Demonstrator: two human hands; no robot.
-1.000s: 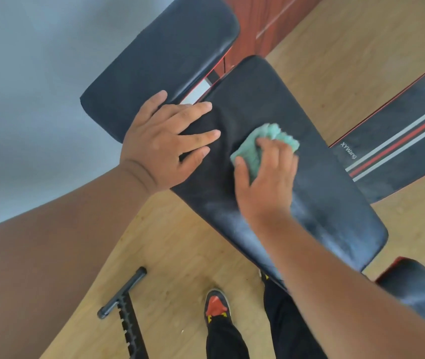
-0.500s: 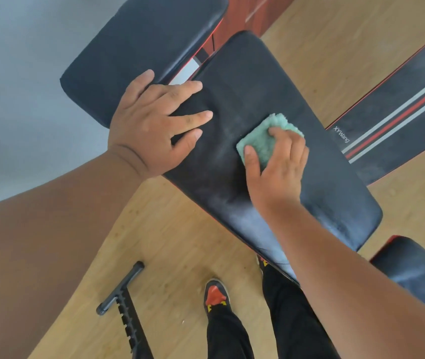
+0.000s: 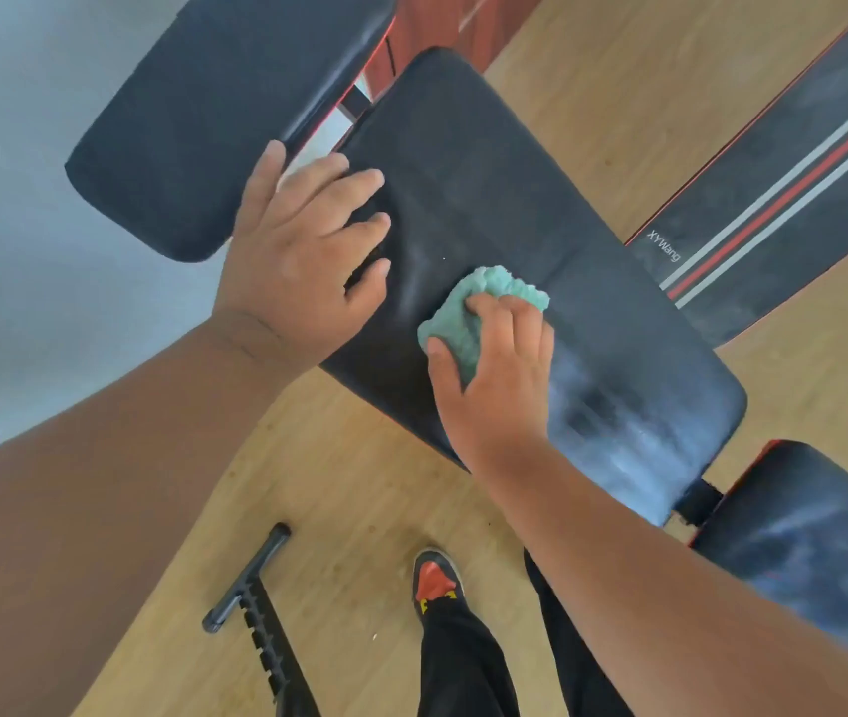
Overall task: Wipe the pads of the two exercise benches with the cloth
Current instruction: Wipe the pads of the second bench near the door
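Head view: we look down on a long black bench pad (image 3: 541, 209) that runs from upper left to lower right across the middle of the picture. Our right hand (image 3: 499, 385) is cupped over a bunched green cloth (image 3: 484, 302), fingers curled down on it and thumb along its near edge, pressing it flat against the pad about midway along. The cloth's far edge shows past the fingertips. Our left hand (image 3: 303, 261) lies open and flat on the pad's left edge, fingers spread toward the cloth, thumb reaching over the gap to the next pad. The two hands are near each other but not touching.

Below and to the right of the cloth the pad bears pale streaks that may be dust or glare; we cannot tell which.

A second black pad (image 3: 225, 116) lies at upper left, just beside the first, with red frame (image 3: 385, 49) showing between them. A third pad section (image 3: 815, 535) sits at lower right, just past the end of the one under the cloth. At upper right a dark mat (image 3: 784, 199) with grey and red stripes and the lettering XYWang lies on the wooden floor (image 3: 360, 509). On the floor at the bottom we see a black notched bar (image 3: 256, 602), a shoe (image 3: 435, 582) with red on its toe, and black trouser legs (image 3: 468, 664).
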